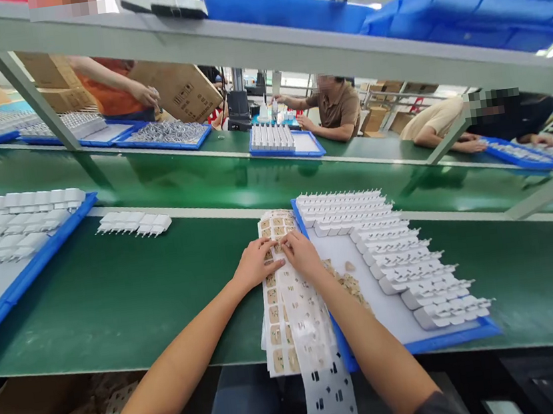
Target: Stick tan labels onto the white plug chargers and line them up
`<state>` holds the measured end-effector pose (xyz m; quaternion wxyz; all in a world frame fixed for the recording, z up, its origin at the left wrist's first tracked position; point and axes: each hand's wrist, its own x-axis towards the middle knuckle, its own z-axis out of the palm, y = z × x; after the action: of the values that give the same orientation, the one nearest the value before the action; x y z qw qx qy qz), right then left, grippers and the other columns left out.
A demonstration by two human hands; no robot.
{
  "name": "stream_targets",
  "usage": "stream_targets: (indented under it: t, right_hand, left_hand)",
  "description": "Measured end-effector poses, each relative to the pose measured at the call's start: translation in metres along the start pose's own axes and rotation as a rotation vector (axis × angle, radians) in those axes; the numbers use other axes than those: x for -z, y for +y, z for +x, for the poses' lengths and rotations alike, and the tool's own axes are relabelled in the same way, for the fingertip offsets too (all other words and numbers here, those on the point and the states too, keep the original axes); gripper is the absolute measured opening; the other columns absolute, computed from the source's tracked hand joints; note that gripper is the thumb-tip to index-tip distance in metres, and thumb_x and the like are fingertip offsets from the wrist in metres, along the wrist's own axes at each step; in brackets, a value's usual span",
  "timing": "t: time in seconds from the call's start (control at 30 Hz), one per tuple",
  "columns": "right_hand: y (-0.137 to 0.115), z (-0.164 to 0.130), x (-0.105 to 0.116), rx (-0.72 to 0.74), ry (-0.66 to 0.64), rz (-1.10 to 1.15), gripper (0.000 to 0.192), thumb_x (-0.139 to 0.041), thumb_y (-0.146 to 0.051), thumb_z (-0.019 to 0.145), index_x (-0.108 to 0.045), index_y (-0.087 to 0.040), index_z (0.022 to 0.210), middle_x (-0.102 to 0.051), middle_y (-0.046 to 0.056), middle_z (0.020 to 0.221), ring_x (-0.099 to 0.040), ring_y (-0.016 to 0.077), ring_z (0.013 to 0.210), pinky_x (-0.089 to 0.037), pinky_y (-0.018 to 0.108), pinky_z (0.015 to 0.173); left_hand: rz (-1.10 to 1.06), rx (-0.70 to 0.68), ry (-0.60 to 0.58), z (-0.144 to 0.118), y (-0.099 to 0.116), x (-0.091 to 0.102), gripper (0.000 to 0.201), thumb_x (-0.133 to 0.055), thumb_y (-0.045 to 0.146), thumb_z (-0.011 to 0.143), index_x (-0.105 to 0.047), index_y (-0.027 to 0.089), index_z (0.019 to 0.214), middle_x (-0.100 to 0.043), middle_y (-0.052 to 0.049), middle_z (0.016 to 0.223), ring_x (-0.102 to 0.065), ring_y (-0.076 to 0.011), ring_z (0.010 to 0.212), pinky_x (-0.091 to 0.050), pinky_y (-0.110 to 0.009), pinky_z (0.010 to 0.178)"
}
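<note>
A stack of die-cut adhesive sheets (273, 315) with rows of tan pieces lies in front of me at the table's edge. A whitish, partly peeled strip with dark cut-outs (329, 388) runs over the stack and hangs past the edge. My left hand (256, 263) rests on the upper part of the stack, thumb and fingers apart. Right beside it, my right hand (303, 255) has its fingertips pinched together at the sheet. Whatever is between them is too small to make out. Loose tan pieces (349, 285) lie in the blue tray (347, 346), partly behind my right forearm.
Rows of white housings with pins (386, 240) fill the tray's right side. More white housings (132, 223) stand on the green table, with another loaded tray (36, 263) at left. A shelf beam (257, 48) crosses above. Co-workers (338, 109) sit opposite.
</note>
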<state>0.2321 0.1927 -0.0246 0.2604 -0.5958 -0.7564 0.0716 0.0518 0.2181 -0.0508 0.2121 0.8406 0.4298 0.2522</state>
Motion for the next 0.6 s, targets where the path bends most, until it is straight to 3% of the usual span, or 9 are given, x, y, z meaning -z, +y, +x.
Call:
stream_targets:
  t: [0.3,0.47,0.6]
  right_hand:
    - [-0.002,-0.006,0.023,0.205,-0.068,0.187,0.009,-0.054,-0.015,0.091,-0.060,-0.021,0.086,-0.067,0.005,0.093,-0.061,0.0203,0.093,-0.050,0.037,0.087]
    - [-0.005,-0.009,0.037,0.181,-0.063,0.313,0.010,-0.052,-0.025,0.095,-0.061,-0.021,0.091,-0.069,0.003,0.093,-0.063,0.0177,0.089,-0.051,0.032,0.078]
    - [-0.003,-0.008,0.037,0.124,-0.021,0.354,0.010,-0.053,-0.024,0.093,-0.060,-0.020,0.089,-0.068,0.005,0.090,-0.063,0.0175,0.084,-0.051,0.030,0.070]
  left_hand:
    - [-0.009,-0.003,0.014,0.000,0.003,0.003,0.054,-0.071,0.050,0.084,-0.063,0.024,0.131,-0.058,-0.012,0.140,-0.055,-0.0317,0.129,-0.045,-0.048,0.109]
    - [-0.019,0.001,0.018,0.000,0.004,0.007,0.055,-0.070,0.047,0.086,-0.061,0.021,0.134,-0.058,-0.014,0.141,-0.055,-0.0315,0.130,-0.044,-0.048,0.111]
    - [-0.047,0.004,0.084,0.001,0.003,0.007,0.059,-0.071,0.042,0.085,-0.056,0.022,0.139,-0.055,-0.014,0.144,-0.054,-0.0302,0.132,-0.044,-0.047,0.112]
